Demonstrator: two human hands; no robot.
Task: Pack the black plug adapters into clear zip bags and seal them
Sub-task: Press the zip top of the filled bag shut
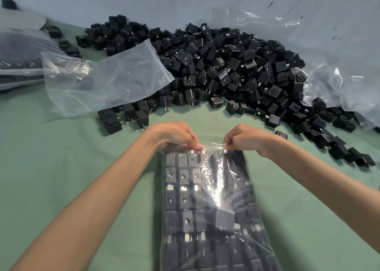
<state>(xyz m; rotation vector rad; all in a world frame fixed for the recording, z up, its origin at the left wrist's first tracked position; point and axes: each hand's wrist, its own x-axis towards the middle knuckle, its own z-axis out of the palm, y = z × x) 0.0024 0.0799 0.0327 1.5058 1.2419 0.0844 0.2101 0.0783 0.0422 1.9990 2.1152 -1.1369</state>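
Note:
A clear zip bag (216,209) filled with rows of black plug adapters lies on the green cloth in front of me, its mouth pointing away. My left hand (176,136) pinches the zip strip at the bag's far left end. My right hand (244,138) pinches the same strip a little to the right, leaving a short stretch of strip between my fingers. A large heap of loose black adapters (222,69) lies beyond the hands. An empty clear zip bag (107,77) rests at the heap's left edge.
More plastic bags holding dark items (18,61) lie at the far left. A big crumpled clear sheet (337,65) lies behind and to the right of the heap. Stray adapters (337,145) trail along the right side. The green cloth (72,147) covers the table.

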